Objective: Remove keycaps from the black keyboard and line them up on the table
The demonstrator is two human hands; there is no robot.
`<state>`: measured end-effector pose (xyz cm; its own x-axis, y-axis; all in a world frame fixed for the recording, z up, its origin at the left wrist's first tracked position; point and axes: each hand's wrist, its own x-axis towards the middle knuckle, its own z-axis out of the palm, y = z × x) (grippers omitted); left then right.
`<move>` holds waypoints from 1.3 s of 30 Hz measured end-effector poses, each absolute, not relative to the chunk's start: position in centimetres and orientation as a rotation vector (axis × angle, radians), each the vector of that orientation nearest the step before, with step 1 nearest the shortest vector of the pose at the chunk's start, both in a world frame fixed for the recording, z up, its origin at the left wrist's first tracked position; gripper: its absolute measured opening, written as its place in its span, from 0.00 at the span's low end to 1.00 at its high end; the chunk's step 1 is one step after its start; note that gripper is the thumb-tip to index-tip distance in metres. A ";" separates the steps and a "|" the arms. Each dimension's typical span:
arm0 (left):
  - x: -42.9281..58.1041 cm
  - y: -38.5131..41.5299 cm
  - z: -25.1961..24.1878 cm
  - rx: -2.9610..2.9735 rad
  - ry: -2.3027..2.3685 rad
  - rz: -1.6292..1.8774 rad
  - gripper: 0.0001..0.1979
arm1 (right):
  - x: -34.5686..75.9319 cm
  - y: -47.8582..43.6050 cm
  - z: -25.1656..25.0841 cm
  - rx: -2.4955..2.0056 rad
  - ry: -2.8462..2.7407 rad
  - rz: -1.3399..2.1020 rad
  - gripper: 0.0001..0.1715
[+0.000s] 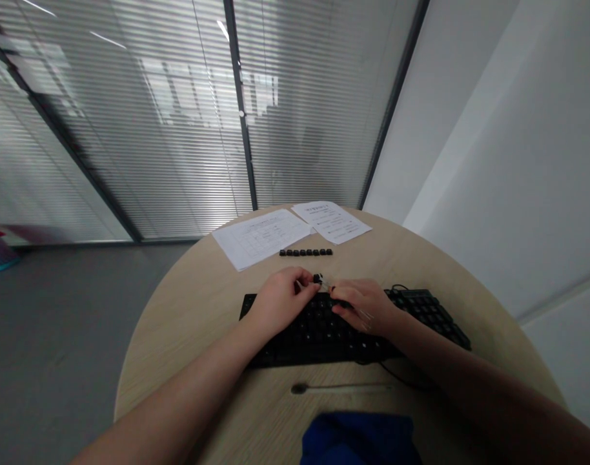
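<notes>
A black keyboard [319, 332] lies across the round table, with both my hands over its back edge. My left hand [285, 294] is closed, its thumb and fingers pinching a small black keycap [317, 278]. My right hand [360, 303] is closed around a wire keycap puller [325, 284], whose thin wire end points at the keycap; the rest of the puller is mostly hidden by the fingers. Just beyond the hands, several black keycaps [306, 252] stand in a neat row on the table.
Two printed paper sheets [261, 236] [331, 221] lie at the table's [179, 310] far side. In front of the keyboard is a thin brush [343, 389] with a dark head. A blue cloth [360, 439] is at the near edge. The keyboard's cable [404, 381] curls below the right forearm.
</notes>
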<state>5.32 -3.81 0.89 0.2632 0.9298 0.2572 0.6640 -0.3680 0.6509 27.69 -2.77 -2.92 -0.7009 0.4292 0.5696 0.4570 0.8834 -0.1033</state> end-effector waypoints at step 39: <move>3.2 -2.5 1.7 1.869 1.297 1.209 0.09 | 27.8 -2.2 -1.9 -0.824 -2.173 -0.205 0.08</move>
<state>3.21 -2.48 1.69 0.1264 0.9252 0.3578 0.4222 -0.3766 0.8246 27.80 -2.19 -1.90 -0.4800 0.4922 0.7262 0.6195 0.7763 -0.1168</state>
